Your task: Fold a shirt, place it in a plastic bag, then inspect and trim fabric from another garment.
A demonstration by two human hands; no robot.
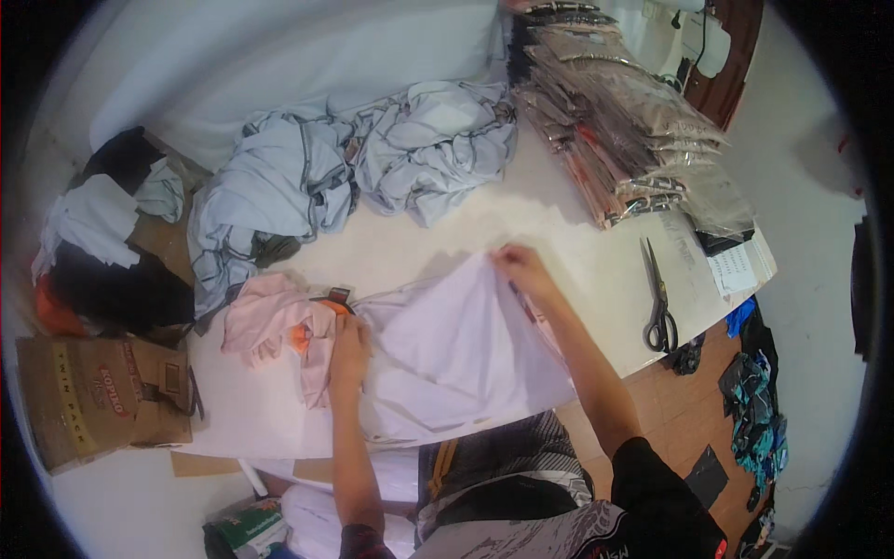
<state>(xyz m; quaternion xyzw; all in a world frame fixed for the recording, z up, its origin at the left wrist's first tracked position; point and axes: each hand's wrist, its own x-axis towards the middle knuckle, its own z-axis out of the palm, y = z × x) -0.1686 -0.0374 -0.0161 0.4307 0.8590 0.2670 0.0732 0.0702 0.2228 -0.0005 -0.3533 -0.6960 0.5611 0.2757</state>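
A garment with a pale lilac-white panel lies over the near part of the table. Bunched pink cloth with orange trim and a small dark label adjoins it on the left. My left hand is closed on the cloth where the pink meets the white, its fingertips beside the orange trim. With pinched fingers, my right hand lifts the far right corner of the white panel, which rises in a slanted fold. A strip of pink shows under my right forearm. Whether pink and white are one piece is partly hidden by folds.
Black-handled scissors lie on the table at right. Bagged garments are stacked at the far right. Two heaps of pale grey-blue cloth sit at the back. At left stand a cardboard box and a dark cloth pile.
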